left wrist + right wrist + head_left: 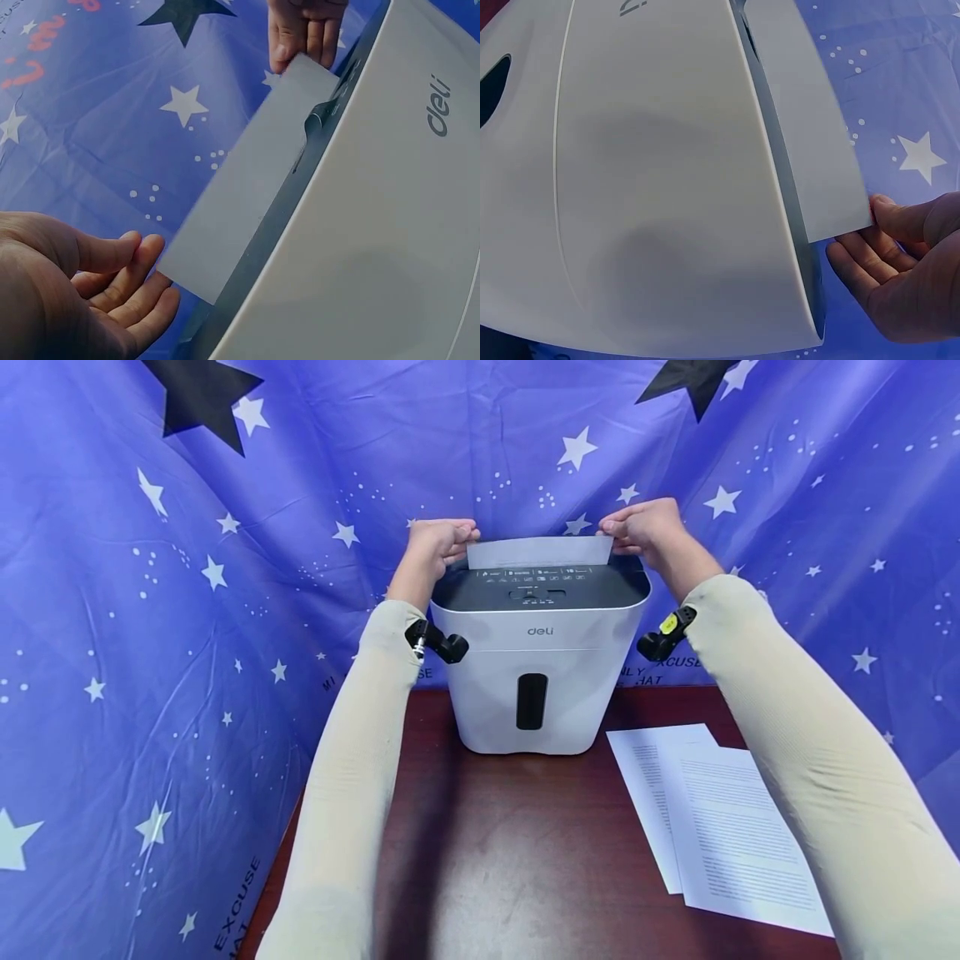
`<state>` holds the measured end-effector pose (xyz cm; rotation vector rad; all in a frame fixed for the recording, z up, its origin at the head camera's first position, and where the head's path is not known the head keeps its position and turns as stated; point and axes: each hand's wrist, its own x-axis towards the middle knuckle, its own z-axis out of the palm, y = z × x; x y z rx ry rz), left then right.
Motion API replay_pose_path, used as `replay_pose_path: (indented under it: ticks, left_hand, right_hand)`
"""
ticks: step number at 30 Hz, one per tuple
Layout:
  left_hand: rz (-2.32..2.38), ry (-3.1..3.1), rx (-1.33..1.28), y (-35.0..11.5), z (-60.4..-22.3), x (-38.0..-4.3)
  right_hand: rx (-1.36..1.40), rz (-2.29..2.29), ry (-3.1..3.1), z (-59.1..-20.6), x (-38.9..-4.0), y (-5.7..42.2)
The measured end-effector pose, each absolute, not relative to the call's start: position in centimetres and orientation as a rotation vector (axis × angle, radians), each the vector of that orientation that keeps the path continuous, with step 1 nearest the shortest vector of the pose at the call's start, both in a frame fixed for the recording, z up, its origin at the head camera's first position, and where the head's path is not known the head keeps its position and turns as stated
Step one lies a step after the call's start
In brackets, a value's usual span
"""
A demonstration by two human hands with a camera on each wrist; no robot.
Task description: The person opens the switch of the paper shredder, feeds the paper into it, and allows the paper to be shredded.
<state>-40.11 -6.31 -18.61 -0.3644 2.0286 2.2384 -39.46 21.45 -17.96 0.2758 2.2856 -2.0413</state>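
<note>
A white sheet of paper [540,552] stands upright in the top slot of a white and dark grey paper shredder [532,681] marked "deli"; its lower part is hidden inside. At the sheet's left corner my left hand [438,545] has its thumb and fingers bent, fingertips right at the edge. My right hand [647,531] pinches the opposite corner, thumb on the top edge and fingers behind, as the right wrist view shows. Both hands are above the shredder's dark top, one at each end of the slot.
Two overlapping printed sheets [742,835] lie on the dark red-brown table [517,860], right of the shredder and partly under my right forearm. A blue curtain [187,635] with stars hangs close behind and to both sides. Black wrist cameras [442,643] jut out beside the shredder.
</note>
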Motion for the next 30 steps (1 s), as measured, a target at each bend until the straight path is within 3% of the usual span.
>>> replay_pose_path:
  ticks: [30]
  left_hand:
    - [2.345,1.969,-0.392,-5.2,-18.7,-39.4]
  right_hand:
    - [0.226,-2.186,2.079,-17.5,-38.8,23.2]
